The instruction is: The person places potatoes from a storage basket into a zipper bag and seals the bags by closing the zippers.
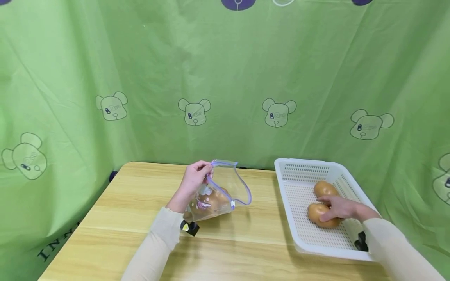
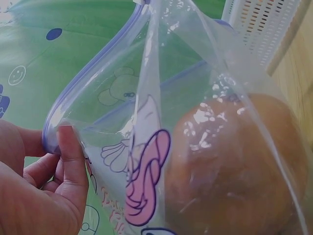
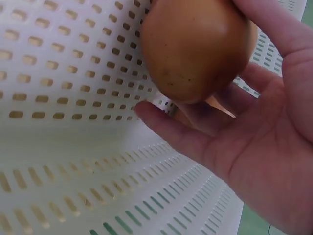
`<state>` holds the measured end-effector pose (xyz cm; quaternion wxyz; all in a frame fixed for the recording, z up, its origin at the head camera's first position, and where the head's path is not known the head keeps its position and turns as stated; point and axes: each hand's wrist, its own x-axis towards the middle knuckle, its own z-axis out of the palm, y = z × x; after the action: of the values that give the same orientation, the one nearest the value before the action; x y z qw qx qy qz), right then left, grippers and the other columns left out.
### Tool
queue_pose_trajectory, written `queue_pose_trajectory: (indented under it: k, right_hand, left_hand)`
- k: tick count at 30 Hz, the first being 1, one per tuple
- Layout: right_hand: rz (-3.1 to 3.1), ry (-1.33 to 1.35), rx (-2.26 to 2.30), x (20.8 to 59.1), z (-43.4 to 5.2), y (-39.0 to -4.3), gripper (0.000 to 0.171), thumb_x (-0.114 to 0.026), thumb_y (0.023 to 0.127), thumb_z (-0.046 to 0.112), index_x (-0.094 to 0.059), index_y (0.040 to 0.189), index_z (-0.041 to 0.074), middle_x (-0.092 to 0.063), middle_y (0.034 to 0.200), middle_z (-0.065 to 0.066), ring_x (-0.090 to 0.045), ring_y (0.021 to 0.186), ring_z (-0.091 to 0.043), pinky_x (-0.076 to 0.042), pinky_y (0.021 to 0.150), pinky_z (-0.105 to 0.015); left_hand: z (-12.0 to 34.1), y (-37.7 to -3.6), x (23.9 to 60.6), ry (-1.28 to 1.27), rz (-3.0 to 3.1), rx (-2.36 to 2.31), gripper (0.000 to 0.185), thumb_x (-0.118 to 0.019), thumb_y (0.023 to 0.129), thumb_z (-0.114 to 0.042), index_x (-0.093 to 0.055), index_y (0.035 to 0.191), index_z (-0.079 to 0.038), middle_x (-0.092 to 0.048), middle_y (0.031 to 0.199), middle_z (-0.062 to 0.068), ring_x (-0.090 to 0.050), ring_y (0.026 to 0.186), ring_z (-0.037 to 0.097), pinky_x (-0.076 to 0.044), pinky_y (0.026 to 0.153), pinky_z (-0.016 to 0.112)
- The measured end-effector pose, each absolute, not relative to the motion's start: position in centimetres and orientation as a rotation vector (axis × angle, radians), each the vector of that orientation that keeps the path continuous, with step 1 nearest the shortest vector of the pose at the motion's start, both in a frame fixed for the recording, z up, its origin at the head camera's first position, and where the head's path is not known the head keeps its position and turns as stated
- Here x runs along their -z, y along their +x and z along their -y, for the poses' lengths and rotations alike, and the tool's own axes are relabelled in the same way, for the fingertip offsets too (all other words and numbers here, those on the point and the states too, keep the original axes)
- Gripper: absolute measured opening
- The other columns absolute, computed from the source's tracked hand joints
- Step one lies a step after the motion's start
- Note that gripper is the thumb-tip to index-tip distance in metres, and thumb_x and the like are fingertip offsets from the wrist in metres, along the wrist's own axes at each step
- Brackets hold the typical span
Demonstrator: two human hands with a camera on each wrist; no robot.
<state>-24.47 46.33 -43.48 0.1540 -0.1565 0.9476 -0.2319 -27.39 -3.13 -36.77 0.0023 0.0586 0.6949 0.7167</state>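
Two hands — bag mouth faces right.

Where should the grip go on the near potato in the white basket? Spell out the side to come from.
Take the near potato across its rounded middle, from above: it lies loose on the basket floor, walls blocking low approaches. The right hand already cups it so.

We note the bag as thin clear plastic film, glossy and creased, with a printed pink figure and a bluish zip strip along its mouth. The fruit under the right hand has smooth brown skin with a faint sheen and fine specks. The tray is matt white plastic, pierced with slots. We record the table as pale, smooth wood grain, and the backdrop as green printed cloth, wrinkled.
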Motion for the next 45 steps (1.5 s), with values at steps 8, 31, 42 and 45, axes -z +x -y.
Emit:
queue_pose_trajectory:
  k: [8,31,42,45]
  right_hand:
    - [-2.778,-0.499,0.830,43.8,-46.1,-25.0,0.068,-0.080,0.074,0.020,-0.046,0.124,-0.011,-0.054,0.109,-0.021,-0.055,0.091,-0.025,-0.048,0.074,-0.032]
    - [-2.894,-0.566,0.959,37.4,-40.3,-25.1,0.072,-0.074,0.082,0.025,-0.039,0.138,-0.004,-0.058,0.110,-0.018,-0.057,0.089,-0.022,-0.049,0.072,-0.035]
    - [-2.797,-0.618,1.016,36.2,-36.9,-24.5,0.065,-0.066,0.089,0.027,-0.036,0.140,0.001,-0.056,0.115,-0.014,-0.056,0.098,-0.023,-0.046,0.083,-0.039]
    - [-2.779,-0.617,1.031,36.2,-36.3,-24.4,0.064,-0.065,0.089,0.028,-0.036,0.140,0.001,-0.055,0.118,-0.015,-0.055,0.101,-0.025,-0.044,0.085,-0.041]
  left_hand:
    - [3.1,-27.4,36.8,0.203,-2.171,-2.263,0.015,-0.056,0.094,-0.009,-0.064,0.097,0.004,-0.060,0.072,0.006,-0.052,0.061,0.011,-0.043,0.053,0.020]
    - [3.5,-27.2,37.0,0.235,-2.210,-2.242,0.018,-0.057,0.094,-0.009,-0.064,0.101,0.006,-0.059,0.071,0.005,-0.050,0.059,0.011,-0.043,0.052,0.020]
    - [3.6,-27.2,37.0,0.248,-2.219,-2.240,0.018,-0.057,0.094,-0.010,-0.065,0.100,0.005,-0.059,0.070,0.005,-0.050,0.059,0.011,-0.042,0.052,0.020]
    - [3.6,-27.1,37.1,0.242,-2.217,-2.246,0.017,-0.058,0.094,-0.009,-0.066,0.099,0.005,-0.059,0.070,0.005,-0.050,0.059,0.011,-0.043,0.052,0.020]
